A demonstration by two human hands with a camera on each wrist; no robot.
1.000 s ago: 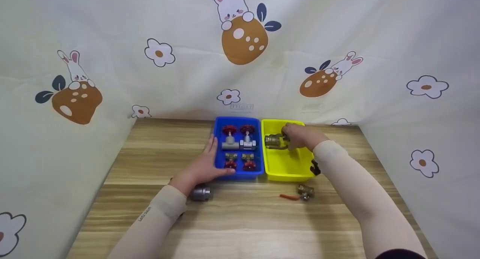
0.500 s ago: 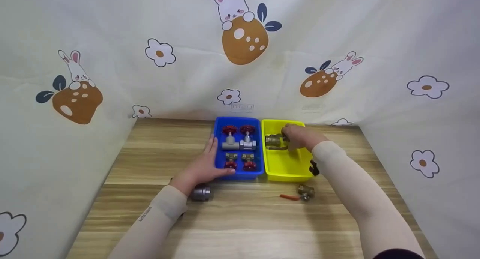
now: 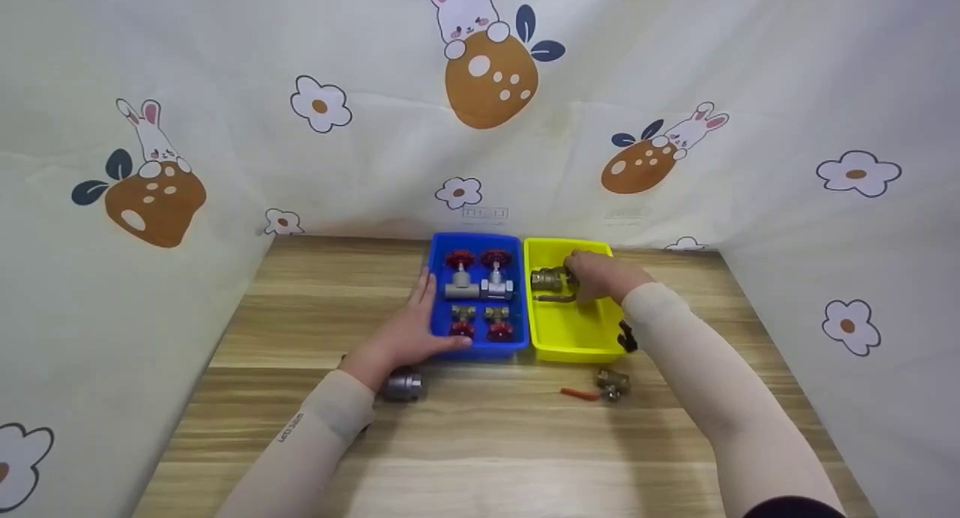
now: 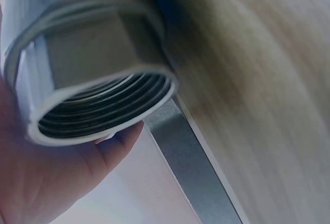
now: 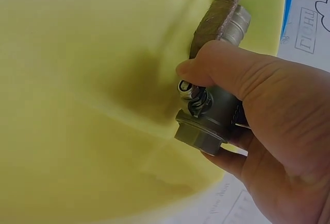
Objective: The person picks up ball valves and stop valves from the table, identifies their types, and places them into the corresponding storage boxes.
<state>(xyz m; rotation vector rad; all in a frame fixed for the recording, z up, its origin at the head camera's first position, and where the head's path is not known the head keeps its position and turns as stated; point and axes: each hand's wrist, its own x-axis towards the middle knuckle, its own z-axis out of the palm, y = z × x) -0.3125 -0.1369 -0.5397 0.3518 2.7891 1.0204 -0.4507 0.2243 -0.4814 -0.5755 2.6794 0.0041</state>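
Note:
My right hand [image 3: 600, 272] reaches into the yellow box [image 3: 577, 353]. Its thumb and fingers grip a brass-coloured ball valve [image 5: 214, 110] with a brown-wrapped lever [image 5: 216, 15]. In the head view, a brass valve body [image 3: 546, 279] shows left of this hand. My left hand [image 3: 401, 336] rests on the blue box [image 3: 510, 349], fingers along its left side and thumb across the near rim. The box holds two larger red-wheeled valves [image 3: 461, 287] at the back and two small ones [image 3: 497, 319] in front. By the left wrist lies a silver threaded valve [image 4: 93, 49], partly hidden.
In front of the yellow box, a small brass ball valve [image 3: 611, 383] with an orange lever [image 3: 580, 393] lies on the wooden table [image 3: 480, 458]. The boxes stand side by side near the patterned cloth [image 3: 360, 173], which surrounds the table's back and sides.

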